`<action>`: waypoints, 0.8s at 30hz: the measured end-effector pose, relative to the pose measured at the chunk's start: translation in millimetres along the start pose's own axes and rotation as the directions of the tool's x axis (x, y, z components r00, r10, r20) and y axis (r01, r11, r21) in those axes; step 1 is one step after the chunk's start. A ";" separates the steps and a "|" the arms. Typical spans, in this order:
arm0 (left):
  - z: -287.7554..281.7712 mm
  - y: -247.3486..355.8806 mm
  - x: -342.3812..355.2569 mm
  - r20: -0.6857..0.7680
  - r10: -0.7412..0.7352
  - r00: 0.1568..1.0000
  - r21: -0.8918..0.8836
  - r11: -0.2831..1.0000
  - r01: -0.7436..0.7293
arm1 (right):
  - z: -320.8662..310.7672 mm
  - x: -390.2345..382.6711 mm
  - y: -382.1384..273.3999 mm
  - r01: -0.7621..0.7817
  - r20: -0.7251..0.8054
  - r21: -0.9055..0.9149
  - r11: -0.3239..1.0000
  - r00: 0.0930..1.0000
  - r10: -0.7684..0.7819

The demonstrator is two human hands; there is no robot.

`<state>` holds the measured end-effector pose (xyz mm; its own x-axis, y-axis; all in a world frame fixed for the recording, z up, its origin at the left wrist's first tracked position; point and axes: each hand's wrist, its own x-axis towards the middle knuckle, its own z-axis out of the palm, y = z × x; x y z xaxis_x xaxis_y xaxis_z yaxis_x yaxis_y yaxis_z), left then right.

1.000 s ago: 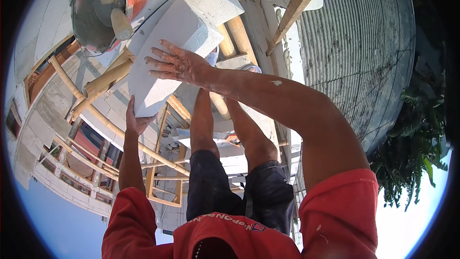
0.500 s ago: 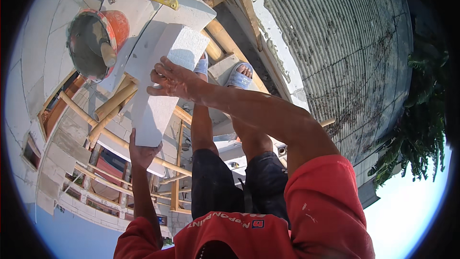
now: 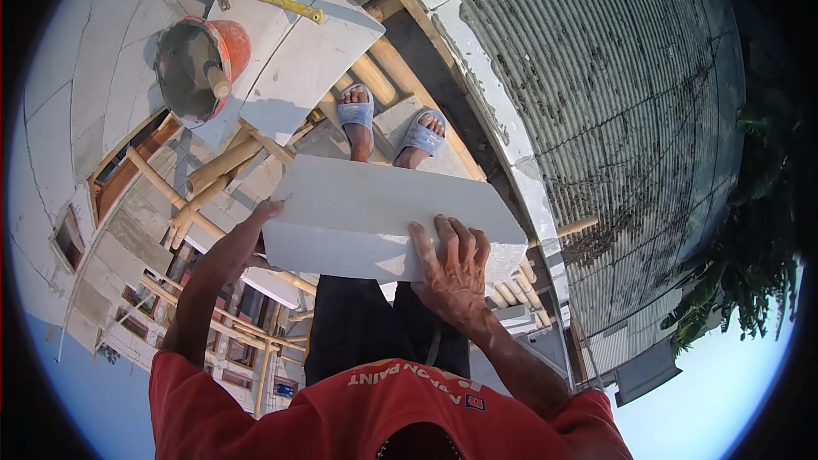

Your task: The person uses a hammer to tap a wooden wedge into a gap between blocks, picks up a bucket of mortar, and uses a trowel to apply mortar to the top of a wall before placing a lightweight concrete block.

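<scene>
A long white building block (image 3: 375, 196) lies crosswise before my body, above my thighs and below my feet in view. My left hand (image 3: 249, 234) is wrapped round the block's left end, with its thumb on the upper edge. My right hand (image 3: 452, 268) presses on the near long face towards the right end, fingers laid over it; its thumb is hidden. Beyond the block, at the upper left, an orange-red bucket (image 3: 232, 47) holds grey mortar, and a tool with a rounded wooden handle (image 3: 218, 81) leans in it. A claw hammer with a yellow handle (image 3: 277, 2) rests on pale blocks.
My sandalled feet (image 3: 417, 138) stand among bamboo poles (image 3: 388, 68) and narrow planks. A block wall edge with rough mortar (image 3: 486, 77) runs down the right, beside a corrugated roof (image 3: 613, 77). More bamboo poles (image 3: 221, 166) cross a drop at the left.
The block has swung from lengthwise to crosswise and come nearer my body. My right hand has shifted to its near face, while my left hand stays at one end.
</scene>
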<state>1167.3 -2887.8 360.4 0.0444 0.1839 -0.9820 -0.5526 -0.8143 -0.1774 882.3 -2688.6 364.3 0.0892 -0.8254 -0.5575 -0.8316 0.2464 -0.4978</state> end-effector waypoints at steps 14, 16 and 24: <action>153.4 64.5 90.1 0.218 0.623 0.752 -0.281 0.778 -0.562 | -108.2 -80.9 145.3 -0.667 -0.132 -0.007 0.745 0.740 0.660; 180.6 48.8 132.1 0.184 0.601 0.778 -0.324 0.784 -0.529 | -107.7 -68.3 173.4 -0.681 -0.157 0.045 0.731 0.718 0.678; 266.9 40.5 297.3 0.236 0.658 0.715 -0.728 0.607 -0.318 | -54.1 32.1 267.5 -0.575 -0.276 -0.044 0.817 0.793 0.544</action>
<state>935.9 -2719.2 78.8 -0.5282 -0.2740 -0.8037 0.2564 -0.9538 0.1566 633.1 -2676.7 249.3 -0.5327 -0.6605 -0.5292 -0.7545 0.6538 -0.0565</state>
